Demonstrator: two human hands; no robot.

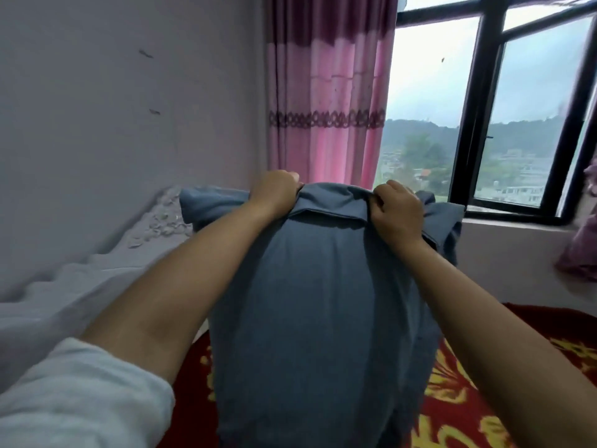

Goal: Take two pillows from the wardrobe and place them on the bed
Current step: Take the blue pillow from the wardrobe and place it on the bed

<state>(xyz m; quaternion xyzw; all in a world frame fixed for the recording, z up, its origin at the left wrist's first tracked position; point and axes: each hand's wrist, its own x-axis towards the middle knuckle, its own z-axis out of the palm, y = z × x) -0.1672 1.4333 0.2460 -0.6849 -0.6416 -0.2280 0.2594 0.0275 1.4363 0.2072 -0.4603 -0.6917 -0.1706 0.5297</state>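
home bedroom | bed (80,276) by wall | pink curtain (326,92) | window (484,108) | red carpet (452,399)

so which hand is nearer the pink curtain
Left. The left hand grips the blue pillow's top edge directly below the pink striped curtain; the right hand grips the same edge further toward the window.

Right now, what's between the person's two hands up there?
In the head view, the folded top edge of the blue pillow spans the gap between the left hand and right hand; both grip it.
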